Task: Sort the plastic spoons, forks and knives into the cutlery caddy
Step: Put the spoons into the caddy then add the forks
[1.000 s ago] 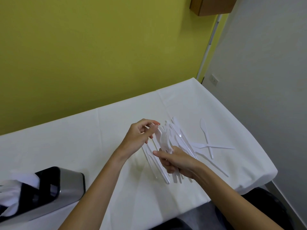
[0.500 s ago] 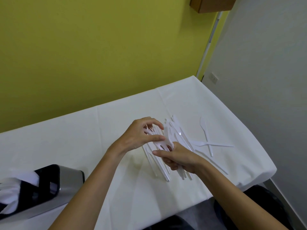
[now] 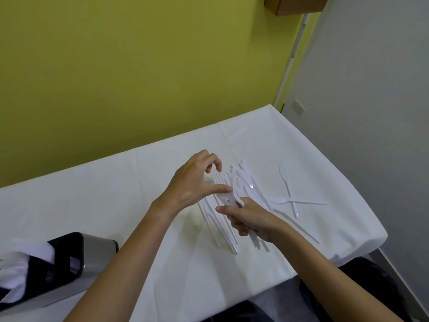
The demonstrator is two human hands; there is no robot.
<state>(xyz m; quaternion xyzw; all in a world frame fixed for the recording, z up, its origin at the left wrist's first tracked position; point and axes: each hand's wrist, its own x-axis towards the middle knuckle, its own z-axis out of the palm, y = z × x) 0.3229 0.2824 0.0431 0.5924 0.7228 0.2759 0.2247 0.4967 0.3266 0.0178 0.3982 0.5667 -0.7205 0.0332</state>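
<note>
A pile of white plastic cutlery [image 3: 246,182] lies on the white tablecloth at the table's right half. My right hand [image 3: 250,218] is shut on a bundle of white cutlery [image 3: 254,239], handles sticking out toward me. My left hand [image 3: 197,180] hovers over the pile with thumb and fingers curled and apart, its thumb tip touching a white piece at the bundle's top. Two knives [image 3: 290,196] lie crossed to the right. The cutlery caddy [image 3: 69,259], black and steel, stands at the lower left with white cutlery in it.
The table [image 3: 116,205] is covered in white cloth and abuts a yellow-green wall at the back. Its right edge drops off beside a grey wall with a socket [image 3: 297,108]. A wooden box [image 3: 294,4] hangs high at the upper right.
My left hand has moved lower and rightward onto the pile, its fingers spreading. My right hand has dipped slightly with its bundle. The camera has shifted a little.
</note>
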